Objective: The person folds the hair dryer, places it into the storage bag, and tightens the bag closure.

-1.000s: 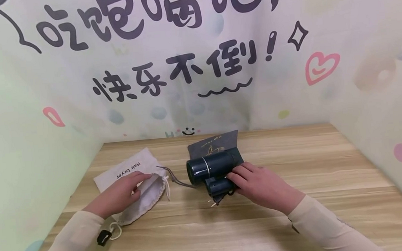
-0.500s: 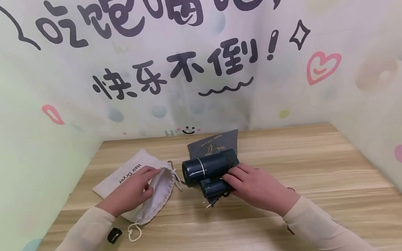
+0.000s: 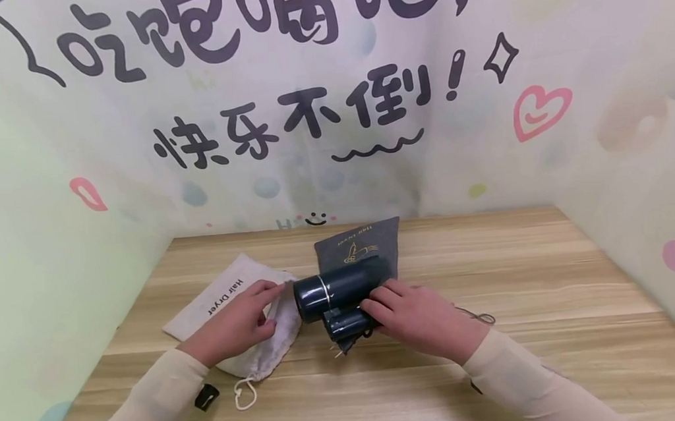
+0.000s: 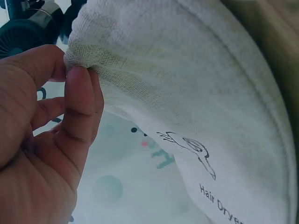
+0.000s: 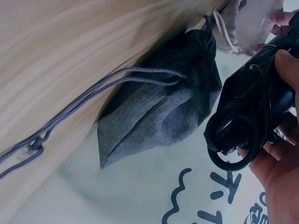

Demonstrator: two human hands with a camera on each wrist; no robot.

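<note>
My left hand [image 3: 236, 327] pinches the rim of a white drawstring bag [image 3: 199, 307] printed "Hair Dryer". In the left wrist view, thumb and fingertips meet on the cloth edge of the white bag [image 4: 154, 60]. The bag's mouth faces right. A dark blue folded hair dryer [image 3: 343, 286] is gripped by my right hand [image 3: 420, 316], its round nozzle end right at the bag's mouth. In the right wrist view, a black cord [image 5: 259, 154] loops around the dryer's near end. My right palm is partly cut off in that view.
Behind the dryer lies a grey drawstring bag [image 3: 346, 246], its long grey drawstring [image 5: 88, 93] trailing over the wooden table [image 3: 544, 260]. A black cord stopper [image 3: 207, 397] and a white cord loop [image 3: 245, 394] rest near the left forearm. A printed cloth backdrop [image 3: 312, 192] rises behind the table.
My left hand has drawn the white bag's mouth to the right. My right hand has shifted the hair dryer leftward, bringing its nozzle to the opening and uncovering more of the grey bag.
</note>
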